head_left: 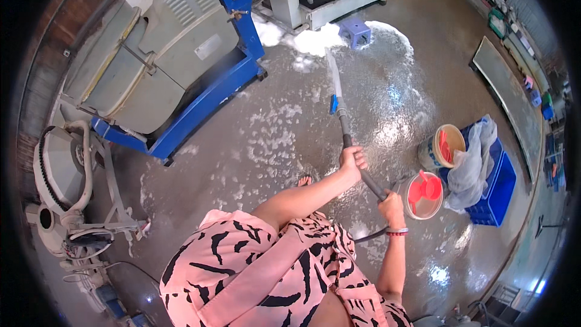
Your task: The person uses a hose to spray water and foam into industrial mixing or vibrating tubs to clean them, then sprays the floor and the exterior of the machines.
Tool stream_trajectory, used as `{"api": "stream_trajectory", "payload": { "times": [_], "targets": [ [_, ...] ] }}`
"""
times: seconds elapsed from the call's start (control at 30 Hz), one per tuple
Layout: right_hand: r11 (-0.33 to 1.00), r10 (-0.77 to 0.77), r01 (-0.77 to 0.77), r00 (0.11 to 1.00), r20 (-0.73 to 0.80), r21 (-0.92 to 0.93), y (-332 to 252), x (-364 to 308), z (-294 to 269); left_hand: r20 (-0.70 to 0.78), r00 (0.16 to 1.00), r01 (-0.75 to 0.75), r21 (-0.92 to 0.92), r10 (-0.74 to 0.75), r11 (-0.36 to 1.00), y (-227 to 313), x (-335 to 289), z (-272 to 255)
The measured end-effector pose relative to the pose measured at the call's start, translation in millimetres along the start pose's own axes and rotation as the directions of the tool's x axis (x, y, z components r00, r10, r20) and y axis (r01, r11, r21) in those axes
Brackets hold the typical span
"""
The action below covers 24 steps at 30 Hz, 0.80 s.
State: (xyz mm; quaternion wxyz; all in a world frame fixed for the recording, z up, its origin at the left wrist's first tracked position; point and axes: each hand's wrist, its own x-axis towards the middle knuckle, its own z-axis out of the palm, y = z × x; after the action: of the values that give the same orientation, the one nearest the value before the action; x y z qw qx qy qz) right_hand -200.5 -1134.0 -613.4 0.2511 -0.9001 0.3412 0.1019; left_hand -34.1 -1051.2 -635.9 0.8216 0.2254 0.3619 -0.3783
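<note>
My left hand [353, 160] is closed around a dark grey hose [370, 181], a little behind its front end. Farther back, my right hand [392, 207] grips the same hose, a red bracelet at its wrist. A blue valve lever [333, 104] sticks out on the left near the hose's tip. Water [334, 72] streams from the tip toward the far floor, where white foam [318, 40] lies piled beside a small purple stool [355, 33]. Behind my right hand the hose sags and passes out of sight behind my patterned pink clothing.
At the left stands a large grey machine on a blue frame [212, 85], with another pale machine [339, 6] at the far side. Right of me are two buckets [430, 151] [417, 211] with red scoops and a blue crate [496, 191] with plastic sheeting. The floor [242, 169] is wet.
</note>
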Motion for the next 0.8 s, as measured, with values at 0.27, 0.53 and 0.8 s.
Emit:
{"api": "stream_trajectory", "payload": {
  "times": [0.27, 0.53, 0.8],
  "targets": [
    [0.999, -0.011, 0.008, 0.997, 0.079, 0.047, -67, 79, 21, -0.084, 0.992, -0.091, 0.083, 0.098, 0.992, 81, 52, 28],
    [0.996, -0.031, 0.019, 0.989, 0.142, 0.091, -105, 111, 36, -0.154, 0.985, -0.074, 0.027, 0.077, 0.997, 127, 86, 19],
    [0.985, -0.061, 0.018, 0.966, 0.250, 0.172, -118, 146, 44, -0.174, 0.979, -0.108, 0.012, 0.108, 0.994, 155, 91, 28]
  ]
}}
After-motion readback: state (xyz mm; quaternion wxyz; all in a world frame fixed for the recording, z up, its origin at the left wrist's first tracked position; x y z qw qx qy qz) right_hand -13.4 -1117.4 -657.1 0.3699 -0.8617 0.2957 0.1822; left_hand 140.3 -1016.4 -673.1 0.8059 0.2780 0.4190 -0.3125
